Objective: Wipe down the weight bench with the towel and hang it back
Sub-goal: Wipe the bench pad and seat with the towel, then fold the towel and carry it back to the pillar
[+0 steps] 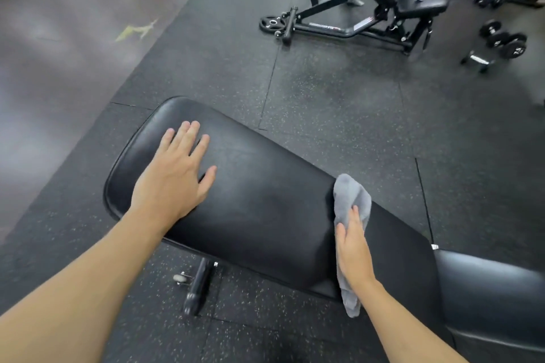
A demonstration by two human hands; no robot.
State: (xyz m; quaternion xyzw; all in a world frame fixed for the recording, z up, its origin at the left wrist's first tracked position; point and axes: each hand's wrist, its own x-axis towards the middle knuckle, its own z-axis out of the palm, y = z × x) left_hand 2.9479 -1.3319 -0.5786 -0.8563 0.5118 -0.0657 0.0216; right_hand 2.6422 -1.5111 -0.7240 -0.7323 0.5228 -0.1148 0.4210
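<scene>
Towel (pixel 351 203): grey, bunched, pressed onto the black bench (pixel 259 200) pad by the right hand (pixel 352 247) at lower right of centre in the frame. The upper end of the towel sits at the far edge of the pad; the lower end trails over the near edge and hangs below the wrist. The towel therefore lies crosswise to the pad.

Right hand: flat, fingers together, palm down on the towel, pinning it against the pad rather than gripping it in a fist.

Left hand (pixel 174 174): empty, fingers spread, palm resting flat on the bare pad toward the wide rounded end at centre left. It appears to brace the body or steady the pad. The two hands are well apart.

Bench axis: the long pad runs from the rounded end at centre left down to the lower right, where a gap separates it from the seat pad (pixel 489 298). The right hand works near the narrow end, close to that gap.

Judgement: wiping is in progress. The surface between the hands lies toward the left of the towel, along the long axis. The next stroke probably runs that way, and the left hand sits in its path, so it would have to lift clear. The seat pad lies to the right of the towel. No hook or rail for hanging the towel is visible.
</scene>
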